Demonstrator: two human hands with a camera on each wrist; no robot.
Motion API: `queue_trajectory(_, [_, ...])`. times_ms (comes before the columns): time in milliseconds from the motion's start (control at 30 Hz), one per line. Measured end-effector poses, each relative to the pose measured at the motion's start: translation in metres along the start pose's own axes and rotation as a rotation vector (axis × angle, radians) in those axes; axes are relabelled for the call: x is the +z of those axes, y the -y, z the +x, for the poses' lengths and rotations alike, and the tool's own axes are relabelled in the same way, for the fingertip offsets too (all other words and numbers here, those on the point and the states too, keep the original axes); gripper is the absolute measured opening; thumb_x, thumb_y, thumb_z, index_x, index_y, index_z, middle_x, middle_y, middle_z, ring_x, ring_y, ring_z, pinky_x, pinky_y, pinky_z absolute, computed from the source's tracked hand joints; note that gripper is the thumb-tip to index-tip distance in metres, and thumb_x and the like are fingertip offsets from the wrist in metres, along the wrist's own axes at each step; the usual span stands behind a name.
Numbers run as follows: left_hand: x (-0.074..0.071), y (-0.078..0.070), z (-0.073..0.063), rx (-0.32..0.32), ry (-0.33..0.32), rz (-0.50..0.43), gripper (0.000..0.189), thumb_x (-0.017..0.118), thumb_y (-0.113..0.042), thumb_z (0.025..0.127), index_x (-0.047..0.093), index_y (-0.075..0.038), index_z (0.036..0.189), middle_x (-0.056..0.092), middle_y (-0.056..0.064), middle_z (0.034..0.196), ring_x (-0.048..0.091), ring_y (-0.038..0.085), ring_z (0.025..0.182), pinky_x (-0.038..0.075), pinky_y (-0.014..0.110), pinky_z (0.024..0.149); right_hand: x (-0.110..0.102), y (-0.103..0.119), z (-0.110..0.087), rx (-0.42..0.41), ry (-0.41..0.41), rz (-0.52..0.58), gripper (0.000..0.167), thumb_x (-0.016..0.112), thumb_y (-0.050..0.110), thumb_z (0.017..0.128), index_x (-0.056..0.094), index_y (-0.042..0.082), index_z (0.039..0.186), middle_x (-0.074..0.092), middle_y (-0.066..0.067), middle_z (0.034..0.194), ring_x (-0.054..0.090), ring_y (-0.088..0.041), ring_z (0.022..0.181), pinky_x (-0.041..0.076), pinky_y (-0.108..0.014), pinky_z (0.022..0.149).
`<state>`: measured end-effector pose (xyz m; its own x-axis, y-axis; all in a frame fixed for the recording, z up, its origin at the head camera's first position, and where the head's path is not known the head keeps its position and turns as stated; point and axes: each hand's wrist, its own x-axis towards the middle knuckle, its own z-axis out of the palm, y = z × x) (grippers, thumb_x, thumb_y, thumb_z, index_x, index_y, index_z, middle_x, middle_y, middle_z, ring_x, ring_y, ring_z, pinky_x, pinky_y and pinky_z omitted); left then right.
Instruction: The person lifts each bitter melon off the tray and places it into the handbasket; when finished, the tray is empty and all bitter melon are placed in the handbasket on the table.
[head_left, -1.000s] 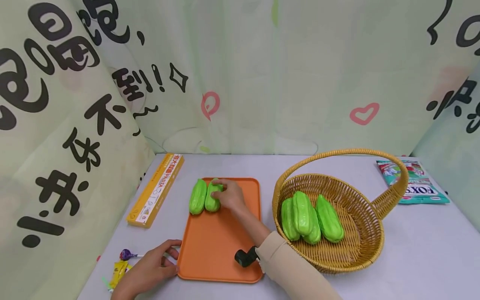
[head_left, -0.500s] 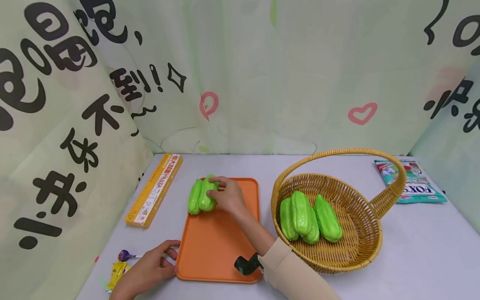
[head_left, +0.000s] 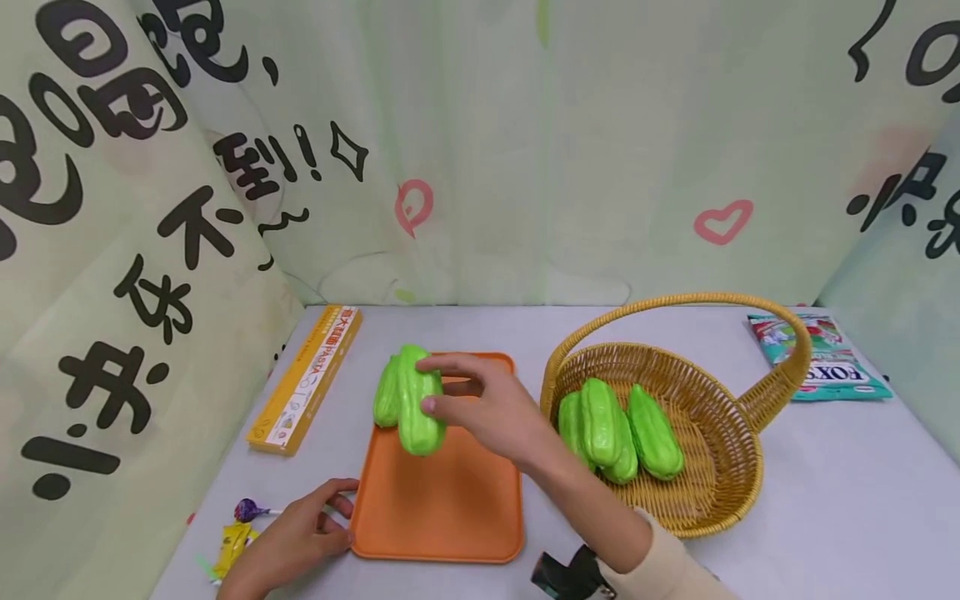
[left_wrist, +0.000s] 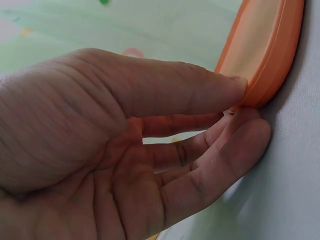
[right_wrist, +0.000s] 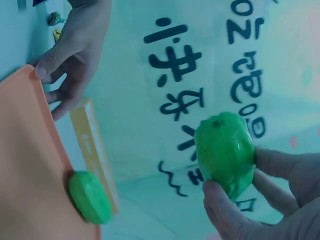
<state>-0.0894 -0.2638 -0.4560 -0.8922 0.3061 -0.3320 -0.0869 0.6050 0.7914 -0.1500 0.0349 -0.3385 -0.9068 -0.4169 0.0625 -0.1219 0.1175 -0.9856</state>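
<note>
My right hand point(head_left: 487, 400) pinches a glossy green ridged fruit, starfruit-like point(head_left: 422, 404), between thumb and fingers, raised above the tray. In the right wrist view this fruit point(right_wrist: 225, 152) is upright, with a dark spot on its upper end. A second green fruit point(head_left: 387, 393) lies at the far left corner of the orange tray point(head_left: 442, 508), partly hidden by the held one. My left hand point(head_left: 303, 533) rests against the tray's near left edge. Its thumb touches the rim in the left wrist view point(left_wrist: 220, 95), with the fingers loosely bent.
Right of the tray stands a wicker basket point(head_left: 720, 467) with a tall handle, holding several green fruits point(head_left: 603, 425). A yellow pasta box point(head_left: 307, 379) lies at left. A lollipop point(head_left: 246, 510) and yellow wrapped candy point(head_left: 234, 546) are beside my left hand. A teal Fox's bag point(head_left: 832, 375) lies at back right.
My right hand has lifted one green fruit off the tray and drawn it up and nearer to me. The left hand stays at the tray's edge.
</note>
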Motion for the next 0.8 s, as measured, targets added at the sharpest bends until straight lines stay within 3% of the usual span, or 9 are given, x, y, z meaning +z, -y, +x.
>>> queue_trajectory(200, [-0.001, 0.001, 0.000, -0.025, 0.014, -0.016, 0.059, 0.073, -0.010, 0.085, 0.049, -0.003, 0.138, 0.056, 0.005, 0.105, 0.058, 0.022, 0.085, 0.047, 0.029, 0.068, -0.048, 0.018, -0.048, 0.007, 0.053, -0.104, 0.037, 0.076, 0.029, 0.087, 0.067, 0.034, 0.123, 0.056, 0.011, 0.135, 0.057, -0.020, 0.117, 0.049, -0.042, 0.089])
queue_trajectory(433, [-0.001, 0.002, 0.000, -0.064, 0.019, -0.042, 0.060, 0.072, -0.009, 0.085, 0.047, -0.002, 0.139, 0.056, 0.005, 0.106, 0.058, 0.022, 0.085, 0.047, 0.032, 0.069, -0.101, 0.017, -0.099, 0.007, 0.054, -0.146, 0.036, 0.073, 0.017, 0.090, 0.067, 0.024, 0.125, 0.055, -0.006, 0.135, 0.058, -0.029, 0.116, 0.053, -0.040, 0.083])
queue_trajectory(600, [-0.001, 0.001, 0.000, -0.050, 0.012, -0.042, 0.061, 0.072, -0.008, 0.084, 0.047, -0.001, 0.139, 0.056, 0.005, 0.106, 0.058, 0.022, 0.084, 0.047, 0.031, 0.068, -0.132, 0.008, -0.125, 0.019, -0.013, -0.206, 0.037, 0.070, 0.012, 0.092, 0.065, 0.020, 0.128, 0.055, -0.006, 0.136, 0.060, -0.023, 0.115, 0.053, -0.037, 0.083])
queue_trajectory(800, [-0.001, 0.001, 0.000, -0.012, 0.012, -0.037, 0.060, 0.072, -0.008, 0.084, 0.047, -0.001, 0.138, 0.056, 0.006, 0.105, 0.058, 0.022, 0.083, 0.046, 0.029, 0.067, -0.172, -0.010, -0.137, 0.054, -0.111, -0.375, 0.040, 0.067, 0.016, 0.095, 0.061, 0.021, 0.134, 0.056, -0.001, 0.136, 0.060, -0.014, 0.114, 0.052, -0.030, 0.082])
